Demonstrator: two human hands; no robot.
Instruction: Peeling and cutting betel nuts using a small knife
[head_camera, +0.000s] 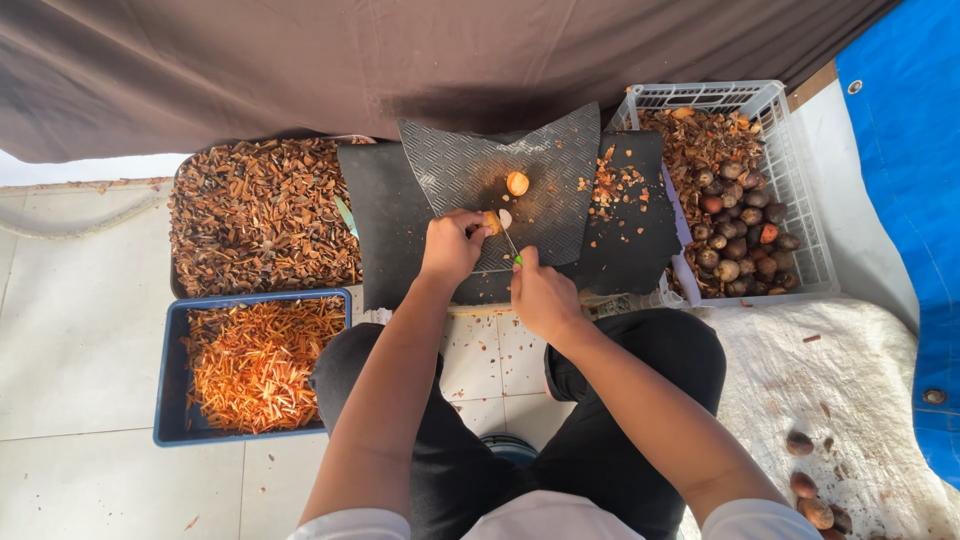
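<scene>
Nut cutting on black mat (560, 170)

Left hand (450, 248) pinches the nut (492, 222); right hand (540, 295) at 5 o'clock grips the knife (511, 243). Keep fingertips back.

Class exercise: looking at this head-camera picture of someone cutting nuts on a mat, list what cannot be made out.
- Knife blade: too thin and small in the head view.
- Its handle: hidden in the right hand.
- Nut piece: partly covered by left hand fingers.
- Crate bottom: buried under nuts and husks.
- Loose nuts: cut off by the bottom edge.
</scene>
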